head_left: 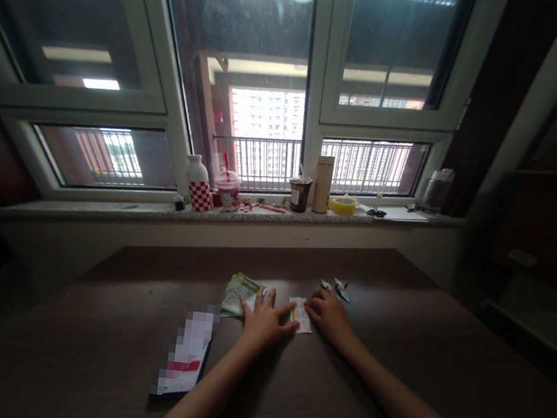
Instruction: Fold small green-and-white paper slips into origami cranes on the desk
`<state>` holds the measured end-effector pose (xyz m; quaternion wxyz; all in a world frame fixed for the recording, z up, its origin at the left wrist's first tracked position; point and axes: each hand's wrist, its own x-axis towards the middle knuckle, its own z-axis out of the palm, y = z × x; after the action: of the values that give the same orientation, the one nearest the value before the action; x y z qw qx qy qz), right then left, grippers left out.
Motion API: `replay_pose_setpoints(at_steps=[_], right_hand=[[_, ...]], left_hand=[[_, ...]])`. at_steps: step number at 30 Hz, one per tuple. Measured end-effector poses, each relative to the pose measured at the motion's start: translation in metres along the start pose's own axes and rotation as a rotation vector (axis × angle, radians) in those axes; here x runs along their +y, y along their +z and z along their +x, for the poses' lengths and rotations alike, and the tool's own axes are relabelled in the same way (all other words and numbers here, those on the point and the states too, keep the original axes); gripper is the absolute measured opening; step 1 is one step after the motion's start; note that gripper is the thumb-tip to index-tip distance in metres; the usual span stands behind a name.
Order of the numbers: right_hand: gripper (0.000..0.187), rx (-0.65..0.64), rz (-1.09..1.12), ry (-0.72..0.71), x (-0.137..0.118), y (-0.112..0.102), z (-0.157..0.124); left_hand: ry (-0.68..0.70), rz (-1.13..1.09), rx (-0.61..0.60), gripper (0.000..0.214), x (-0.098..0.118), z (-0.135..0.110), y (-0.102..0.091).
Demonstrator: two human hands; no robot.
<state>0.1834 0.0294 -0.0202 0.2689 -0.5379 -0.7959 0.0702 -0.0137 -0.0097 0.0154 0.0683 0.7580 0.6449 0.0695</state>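
Note:
A small printed paper slip (301, 319), white with yellow and red marks, lies on the table between my hands. Spread fingers of my left hand (266, 318) reach over the right side of a green-and-white stack of printed papers (241, 292), while its thumb and index finger touch the slip's left edge. At the slip's right edge, the bent fingers of my right hand (330, 312) are close together on the paper; their tips are partly hidden. Just beyond that hand sit small folded paper pieces (340, 288).
A phone-like flat dark-edged object (186, 356), its top pixelated, lies left of my left forearm. Along the windowsill (157, 210) stand a checkered bottle (199, 186), a pink drink cup (227, 191), a dark cup (299, 194), a beige flask (322, 184), yellow tape (343, 207) and scissors (376, 213).

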Motion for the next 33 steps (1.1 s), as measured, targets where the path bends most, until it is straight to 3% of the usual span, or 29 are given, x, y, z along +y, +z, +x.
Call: replay_pose_setpoints(at_steps=[12, 33], right_hand=[[0.020, -0.076, 0.040, -0.011, 0.000, -0.012, 0.000], [0.047, -0.238, 0.154, -0.091, 0.014, -0.022, -0.010]], left_hand=[[0.002, 0.002, 0.009, 0.057, 0.001, -0.001, 0.000], [-0.001, 0.009, 0.008, 0.060, -0.002, 0.001, 0.004]])
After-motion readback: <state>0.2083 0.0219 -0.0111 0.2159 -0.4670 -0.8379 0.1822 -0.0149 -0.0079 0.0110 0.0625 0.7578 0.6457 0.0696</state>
